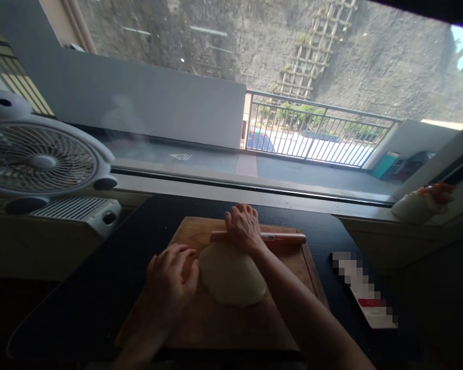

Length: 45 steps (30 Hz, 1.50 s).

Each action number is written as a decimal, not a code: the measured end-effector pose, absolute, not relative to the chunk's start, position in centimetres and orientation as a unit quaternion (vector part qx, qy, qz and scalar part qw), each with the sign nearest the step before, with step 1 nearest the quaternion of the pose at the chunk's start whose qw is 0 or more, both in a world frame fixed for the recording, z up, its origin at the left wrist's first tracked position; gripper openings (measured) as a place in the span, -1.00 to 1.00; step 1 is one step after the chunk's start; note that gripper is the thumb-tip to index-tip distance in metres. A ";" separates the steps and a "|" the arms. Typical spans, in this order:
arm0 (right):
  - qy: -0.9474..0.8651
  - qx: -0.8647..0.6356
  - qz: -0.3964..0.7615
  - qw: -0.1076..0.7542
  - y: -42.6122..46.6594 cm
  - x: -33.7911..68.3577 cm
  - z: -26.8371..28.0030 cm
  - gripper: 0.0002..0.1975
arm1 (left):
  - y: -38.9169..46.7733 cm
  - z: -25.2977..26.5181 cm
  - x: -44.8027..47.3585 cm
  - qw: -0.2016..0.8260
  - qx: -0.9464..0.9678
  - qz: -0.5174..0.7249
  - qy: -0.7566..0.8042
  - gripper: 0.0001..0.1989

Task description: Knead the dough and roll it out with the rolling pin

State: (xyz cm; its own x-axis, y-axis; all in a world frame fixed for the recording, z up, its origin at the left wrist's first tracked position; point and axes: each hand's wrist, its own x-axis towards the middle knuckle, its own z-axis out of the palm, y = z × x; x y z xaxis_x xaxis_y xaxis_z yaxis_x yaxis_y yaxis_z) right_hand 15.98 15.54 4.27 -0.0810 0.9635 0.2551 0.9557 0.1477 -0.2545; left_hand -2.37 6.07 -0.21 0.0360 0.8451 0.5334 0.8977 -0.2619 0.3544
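Note:
A flat, roundish sheet of pale dough (233,280) lies on a wooden board (281,306). Across its far edge rests a rolling pin (287,238), in a wrapper or with a label near its middle. My right hand (245,224) is over the pin left of its middle, fingers bent across it; the palm hides part of the pin. At the dough's left edge is my left hand (173,272), its fingers curved and thumb apart, holding nothing. The thumb is close to the dough; whether it touches I cannot tell.
The board sits on a dark table (100,288). A pixelated flat object (364,293) lies on the table at the right. To the left stands a white fan (42,159). Behind the table are a window sill (254,192) and a pale ornament (420,203).

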 end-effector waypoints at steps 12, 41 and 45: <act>-0.780 -0.609 -0.011 0.144 11.7 16.3 2.9 -0.57 | 6.2 -1.5 -2.7 0.000 -0.734 -0.352 -0.581 -0.75; -0.752 -0.634 0.009 0.182 15.8 17.0 2.0 -0.57 | 6.2 -1.6 -2.9 -0.028 -0.716 -0.410 -0.563 -0.84; -0.705 -0.682 0.018 0.197 19.1 17.3 3.3 -0.60 | 6.4 -0.7 -1.8 -0.048 -0.722 -0.384 -0.574 -0.83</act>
